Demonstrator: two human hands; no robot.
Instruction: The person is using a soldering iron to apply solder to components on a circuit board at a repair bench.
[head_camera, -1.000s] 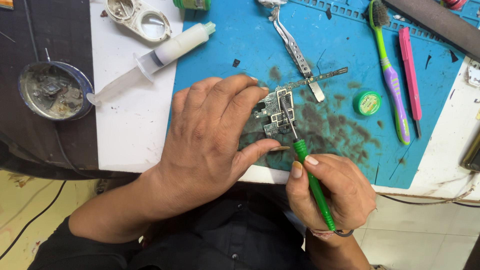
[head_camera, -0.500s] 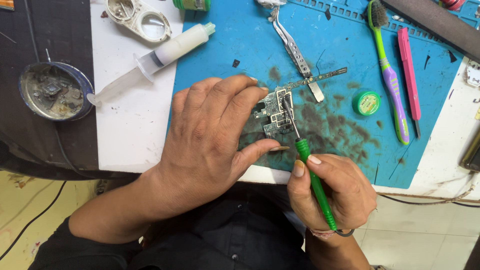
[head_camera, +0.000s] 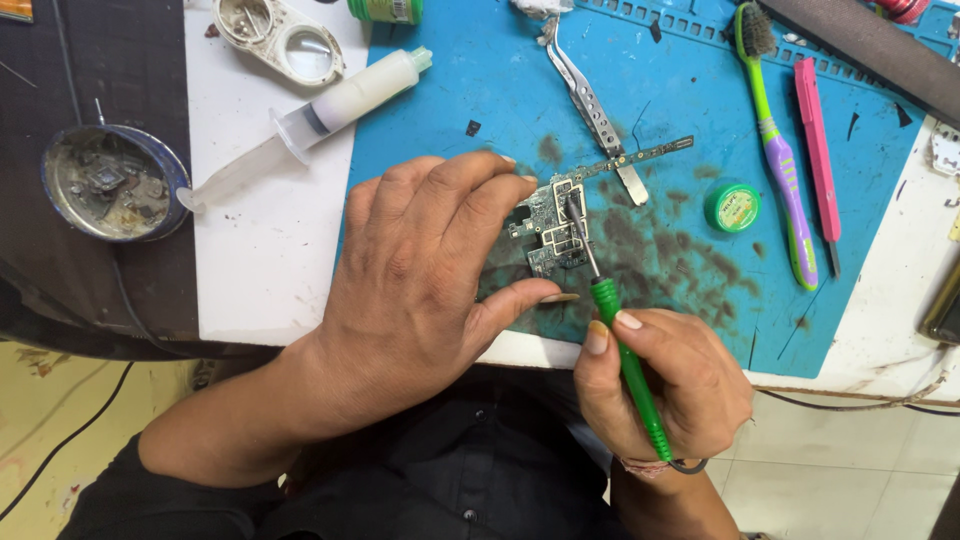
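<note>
Two hands work close together over one small circuit board (head_camera: 552, 228), which lies flat on the stained blue mat (head_camera: 500, 90) near the front edge of the table (head_camera: 260, 250). The left hand (head_camera: 420, 290) is spread over the board's left side, fingertips pressing its upper edge and the thumb braced just below it, so it pins the board rather than grasping it. The right hand (head_camera: 660, 385) is closed in a pen-like grip on a green-handled tool (head_camera: 625, 365), whose thin metal tip rests on the middle of the board. As I judge it, the main risk is a slip: the tip is fine and the board is held only by finger pressure, so a sideways push could make the point skate across and scratch parts, or jab the left thumb just beside it. The board could also pivot under the fingers, being small and light. Metal tweezers (head_camera: 590, 105) lie touching or just beside its upper right corner and might be nudged. The board looks dark green, irregular in outline, with silvery rectangular shield frames and a narrow strip running toward the upper right; its left part is hidden under the fingers.
</note>
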